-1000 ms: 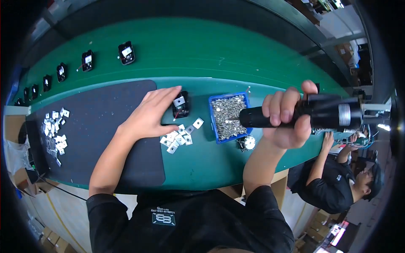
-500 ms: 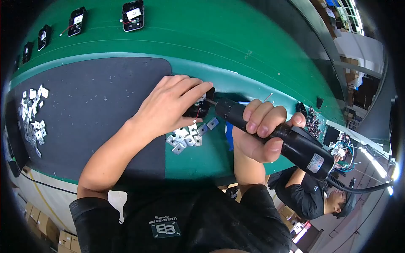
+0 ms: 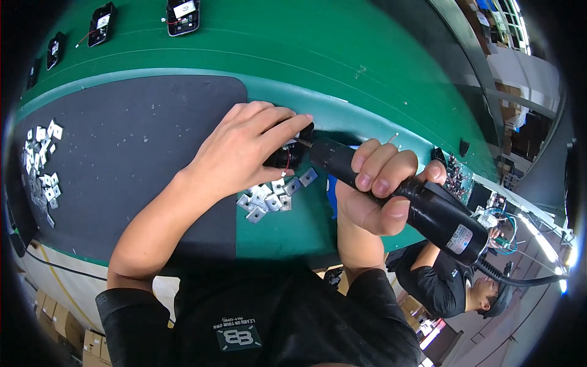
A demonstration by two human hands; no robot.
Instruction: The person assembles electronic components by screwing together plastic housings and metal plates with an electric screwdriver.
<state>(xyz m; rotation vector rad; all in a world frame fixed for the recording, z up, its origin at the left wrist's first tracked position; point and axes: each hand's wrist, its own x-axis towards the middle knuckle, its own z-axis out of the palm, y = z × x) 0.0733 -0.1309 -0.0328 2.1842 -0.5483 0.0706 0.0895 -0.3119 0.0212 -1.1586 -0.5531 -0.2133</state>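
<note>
My left hand (image 3: 247, 147) is wrapped over a small black plastic housing (image 3: 282, 158), pressing it to the green bench; a thin red wire with a white plug sticks out by the thumb. In my right hand (image 3: 388, 180) is a black electric screwdriver (image 3: 437, 214), lying almost level, its cord running off to the right. The bit points left and meets the housing beside my left fingertips; the exact contact point is too small to make out. Just below the housing lies a small pile of square metal plates (image 3: 269, 197) with holes. My left palm hides much of the housing.
A dark mat (image 3: 128, 165) covers the left bench, with more metal plates (image 3: 43, 159) at its far left. Beyond, open black housings (image 3: 183, 17) sit on a green conveyor (image 3: 293, 55). Small dark parts (image 3: 454, 174) lie at right, near a co-worker (image 3: 446, 281).
The housings on the conveyor appear slightly further left and up, and the whole view has shifted a little. Both hands keep their hold, with the screwdriver still at the housing.
</note>
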